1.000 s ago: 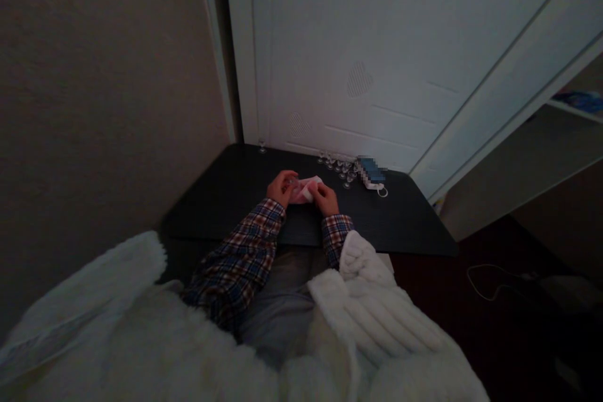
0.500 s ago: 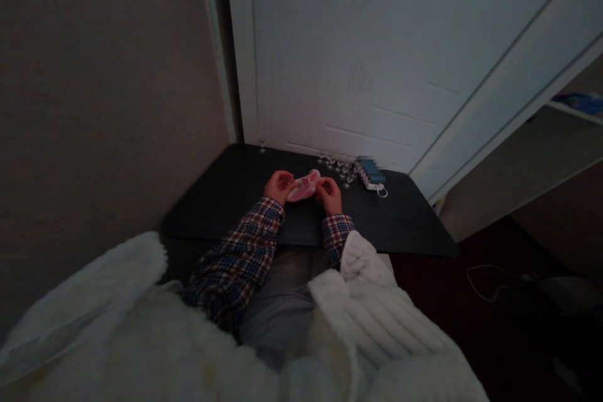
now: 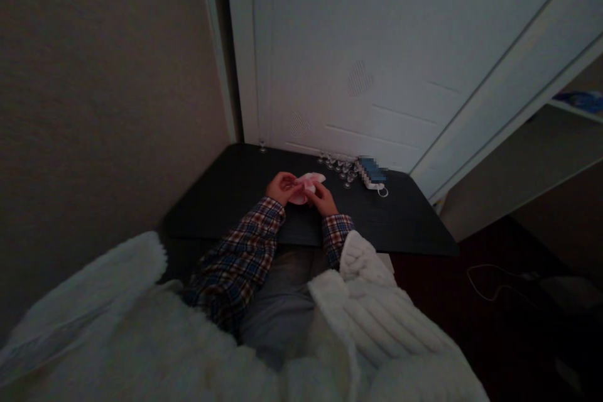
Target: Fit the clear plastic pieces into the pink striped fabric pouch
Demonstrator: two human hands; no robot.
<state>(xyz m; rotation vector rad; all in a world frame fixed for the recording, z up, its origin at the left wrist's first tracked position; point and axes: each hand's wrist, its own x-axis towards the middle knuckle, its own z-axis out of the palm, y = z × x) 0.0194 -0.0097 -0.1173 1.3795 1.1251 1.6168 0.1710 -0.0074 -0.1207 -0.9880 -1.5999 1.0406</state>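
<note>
Cloth (image 3: pixel 311 180), pink and white, bunched between the two hands over the dark surface (image 3: pixel 386 220); its long axis seems to slant from low by the left palm up and away to the right, the free end poking out past the right fingertips. Left hand (image 3: pixel 279 188) grasps the left part, fingers curled in; right hand (image 3: pixel 325 202) pinches the right part, so neither is nearer, and anything inside the folds cannot be told. Glasses (image 3: pixel 340 168) cluster beyond the cloth, rightward, apart from the fingers.

Pink cloth (image 3: pixel 311 178) more bunched, hands (image 3: pixel 326 200) closer together.
</note>
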